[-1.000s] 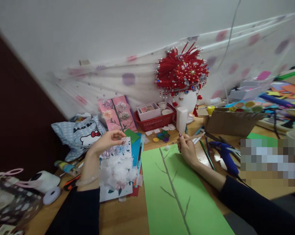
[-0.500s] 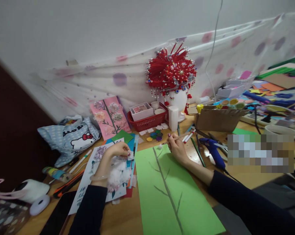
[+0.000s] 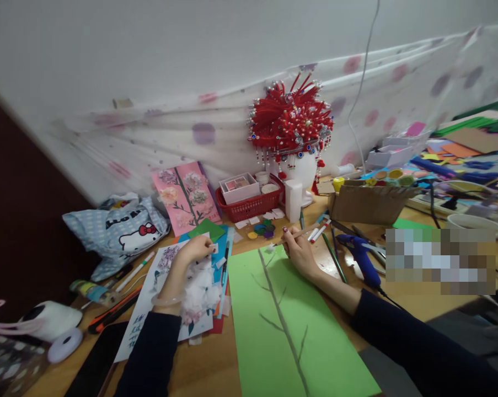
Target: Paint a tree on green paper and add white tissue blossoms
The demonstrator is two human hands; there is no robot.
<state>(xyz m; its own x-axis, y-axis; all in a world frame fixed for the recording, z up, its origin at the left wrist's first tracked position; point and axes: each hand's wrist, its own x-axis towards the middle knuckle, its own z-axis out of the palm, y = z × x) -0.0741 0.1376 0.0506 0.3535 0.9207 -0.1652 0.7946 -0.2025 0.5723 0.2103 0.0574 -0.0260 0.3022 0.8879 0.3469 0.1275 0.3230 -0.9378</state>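
Observation:
My left hand (image 3: pixel 197 250) is closed in a pinch on a small white paper piece (image 3: pixel 214 248), above a heap of white tissue pieces (image 3: pixel 201 295) and printed flower sheets. Another whitish scrap (image 3: pixel 221 263) lies apart from the fingers, beside a dark teal pen (image 3: pixel 225 267). My right hand (image 3: pixel 301 255) grips a wooden-handled paintbrush (image 3: pixel 302 232), its dark tip angled left. Close to that tip, a small white clump (image 3: pixel 270 249) sits at the top of the green sheet (image 3: pixel 252 325). A dark painted branch (image 3: pixel 284 320) runs down this sheet.
Behind are a pink flower card (image 3: pixel 186 198), a red basket (image 3: pixel 251 207), a white bottle (image 3: pixel 293 201) and a beaded red headdress (image 3: pixel 292 118). A blue glue gun (image 3: pixel 362 262) and cardboard box (image 3: pixel 370 203) lie right. A patterned bag (image 3: pixel 120 231) and phone (image 3: pixel 95 361) are left.
My left hand has shifted slightly up and left. A whitish scrap now shows apart from its fingers, where the fingertips were. My right hand and the brush have hardly moved.

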